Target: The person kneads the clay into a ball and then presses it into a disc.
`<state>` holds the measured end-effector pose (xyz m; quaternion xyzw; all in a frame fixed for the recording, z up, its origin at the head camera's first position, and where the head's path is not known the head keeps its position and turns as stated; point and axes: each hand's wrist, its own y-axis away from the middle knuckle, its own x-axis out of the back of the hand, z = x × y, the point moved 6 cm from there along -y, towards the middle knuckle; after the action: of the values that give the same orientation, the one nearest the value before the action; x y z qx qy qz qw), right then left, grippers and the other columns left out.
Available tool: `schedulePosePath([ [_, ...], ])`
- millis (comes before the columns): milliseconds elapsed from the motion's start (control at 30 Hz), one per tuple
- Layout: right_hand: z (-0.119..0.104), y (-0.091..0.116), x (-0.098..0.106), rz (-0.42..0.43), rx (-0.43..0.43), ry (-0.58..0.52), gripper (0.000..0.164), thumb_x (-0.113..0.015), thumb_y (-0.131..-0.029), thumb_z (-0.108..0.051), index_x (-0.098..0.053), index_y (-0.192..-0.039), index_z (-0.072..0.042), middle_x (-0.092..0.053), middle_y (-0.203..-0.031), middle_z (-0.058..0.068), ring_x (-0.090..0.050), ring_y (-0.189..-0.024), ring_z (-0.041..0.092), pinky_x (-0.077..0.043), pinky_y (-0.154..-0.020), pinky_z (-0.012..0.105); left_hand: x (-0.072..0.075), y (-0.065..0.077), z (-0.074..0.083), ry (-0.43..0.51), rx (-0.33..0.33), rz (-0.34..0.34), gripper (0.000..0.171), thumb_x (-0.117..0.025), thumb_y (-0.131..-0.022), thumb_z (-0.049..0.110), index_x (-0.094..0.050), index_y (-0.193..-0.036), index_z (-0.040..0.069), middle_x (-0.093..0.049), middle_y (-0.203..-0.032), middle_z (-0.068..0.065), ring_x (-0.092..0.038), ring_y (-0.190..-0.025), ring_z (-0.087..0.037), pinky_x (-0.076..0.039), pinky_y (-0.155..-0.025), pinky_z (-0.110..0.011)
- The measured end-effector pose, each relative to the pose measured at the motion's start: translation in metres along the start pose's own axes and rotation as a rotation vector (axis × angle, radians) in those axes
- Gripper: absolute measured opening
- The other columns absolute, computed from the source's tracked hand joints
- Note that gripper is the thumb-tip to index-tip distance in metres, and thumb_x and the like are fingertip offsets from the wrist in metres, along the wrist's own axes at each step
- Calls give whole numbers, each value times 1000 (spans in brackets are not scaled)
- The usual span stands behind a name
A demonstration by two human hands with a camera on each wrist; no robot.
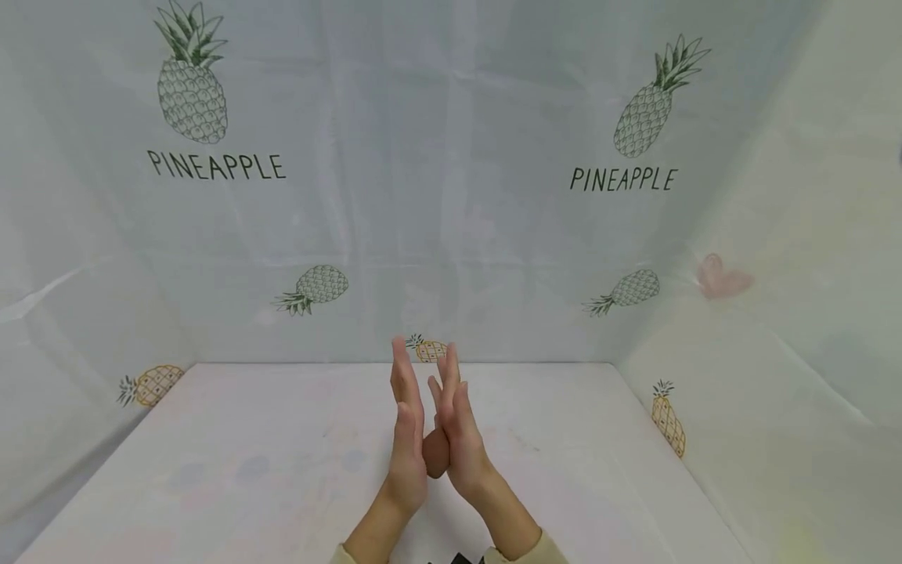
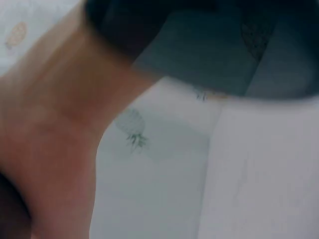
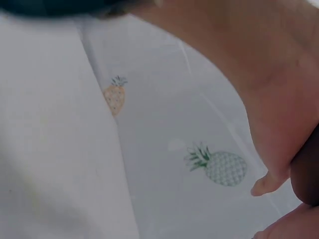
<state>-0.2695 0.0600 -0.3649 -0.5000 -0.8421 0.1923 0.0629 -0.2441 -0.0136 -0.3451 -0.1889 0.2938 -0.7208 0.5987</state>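
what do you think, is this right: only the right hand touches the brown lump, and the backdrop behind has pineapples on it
Not quite: the left hand touches the brown lump too. The head view shows it between both palms, the right hand opposite.

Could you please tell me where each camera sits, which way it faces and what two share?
Head: worn on the head, facing forward and down; forearms, left hand and right hand show, a brown lump between the palms.
Left wrist: worn there, looking past a bare wrist, close up at left, toward the printed sheet.
Right wrist: worn there, looking toward sheet and white tabletop; bare wrist and hand occupy its right.
Shared: both wrist views show pineapples on the sheet.
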Motion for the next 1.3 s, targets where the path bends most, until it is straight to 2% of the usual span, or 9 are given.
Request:
schedulePosePath([
  [300,-8,5,-15,5,-4,12,55,3,-111,-59,13,-164,-53,18,-174,-17,8,-164,32,14,-125,66,23,-6,-12,-40,59,98,66,-13,-110,60,14,-168,42,23,-173,18,30,-158,-13,23,-116,-74],
  [500,-16,8,-17,15,43,87,58,4,-111,-53,17,-167,-42,22,-172,-20,13,-164,27,18,-121,71,31,-7,-28,-107,88,145,64,-12,-111,57,15,-167,41,23,-174,16,31,-158,-16,28,-116,-68],
  [767,-24,6,-2,119,82,123,59,-1,-111,-52,13,-168,-45,13,-176,-14,9,-164,20,12,-125,67,5,0,-34,-147,93,14,62,-8,-112,49,15,-168,37,22,-176,12,28,-159,-23,24,-118,-69],
  [933,-23,3,12,182,91,117,59,-4,-111,-55,11,-168,-46,13,-176,-15,10,-164,20,10,-126,66,-11,6,-33,-43,119,-58,59,-7,-113,44,14,-168,42,21,-175,16,22,-159,-16,13,-119,-72],
  [1033,-20,2,17,208,94,137,57,-5,-112,-53,10,-167,-47,12,-176,-14,10,-164,21,9,-127,66,-14,8,-30,-1,163,-69,58,-4,-111,50,15,-166,47,20,-174,17,-32,-146,-19,-11,-122,-61],
  [1167,-15,0,18,205,93,129,57,-5,-113,-52,9,-168,-46,10,-177,-12,7,-165,23,8,-127,66,-14,8,-18,22,131,-66,61,2,-110,55,16,-167,41,19,-175,17,-35,-144,-17,-11,-121,-57],
  [1200,-14,-1,18,193,90,120,57,-4,-113,-53,9,-168,-46,10,-177,-12,7,-165,24,8,-126,67,-14,7,-13,31,106,-65,61,3,-110,54,15,-168,40,19,-175,17,-15,-157,-15,0,-122,-60],
  [1267,-12,-1,15,159,78,109,57,-2,-112,-54,10,-168,-46,11,-177,-11,6,-165,26,9,-126,68,-13,6,-5,45,52,-62,62,4,-110,52,15,-169,36,20,-176,16,20,-160,-10,17,-120,-65],
  [1300,-10,-1,14,140,68,106,58,-1,-112,-54,11,-168,-45,11,-177,-11,5,-165,27,9,-126,68,-11,5,-2,45,28,-56,62,5,-110,51,14,-169,35,20,-176,16,24,-160,-10,21,-119,-65],
])
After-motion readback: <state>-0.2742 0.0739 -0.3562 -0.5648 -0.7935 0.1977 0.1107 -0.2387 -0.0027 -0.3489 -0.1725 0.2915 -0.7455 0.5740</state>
